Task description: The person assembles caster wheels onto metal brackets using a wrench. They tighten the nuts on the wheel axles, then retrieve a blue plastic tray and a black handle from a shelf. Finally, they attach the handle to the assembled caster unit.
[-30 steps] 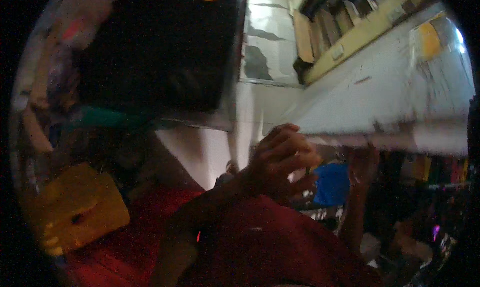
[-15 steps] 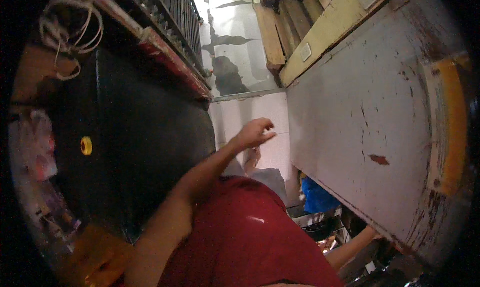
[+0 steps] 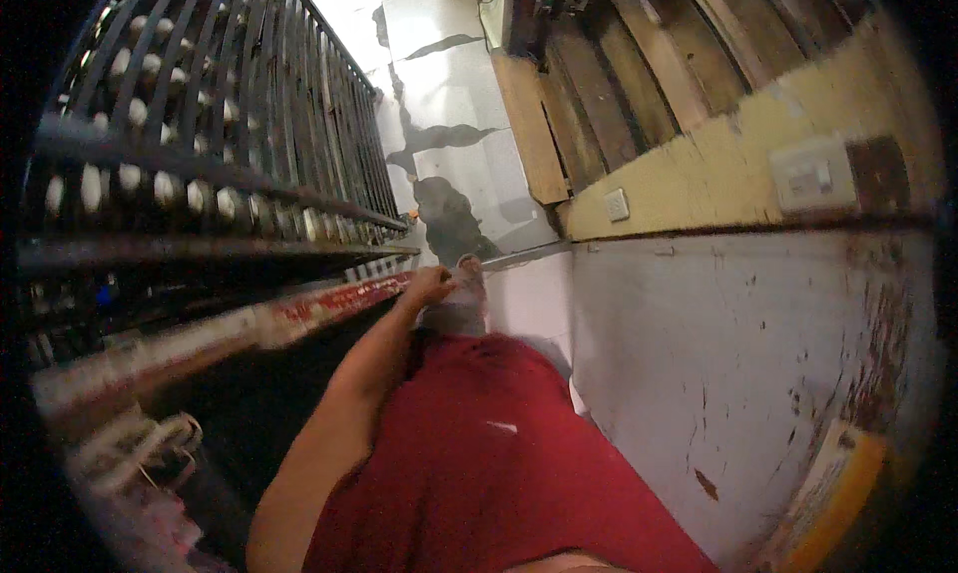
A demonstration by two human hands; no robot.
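My left hand [image 3: 431, 286] hangs low in front of me, beside the end of a worn red-and-white painted wooden beam [image 3: 329, 308]. Its fingers look loosely bent, somewhat apart, and I see nothing in them; whether it touches the beam is hard to tell. Just past the hand, one bare foot [image 3: 469, 266] shows near the threshold [image 3: 524, 254] between two floor areas. My red shirt [image 3: 479, 453] fills the lower middle. No part of my right hand is visible.
A dark metal grille [image 3: 239, 104] stands at the left. Wooden steps [image 3: 639, 74] rise at the far right above a yellow wall strip with a white socket [image 3: 618, 205]. A scuffed grey panel [image 3: 689, 353] lines the right side. Dark patches [image 3: 444, 214] mark the pale floor ahead.
I have moved forward toward the threshold; the grille and steps are nearer. My left hand has shifted left, toward the beam. The right hand, earlier by the panel's lower edge, has left view.
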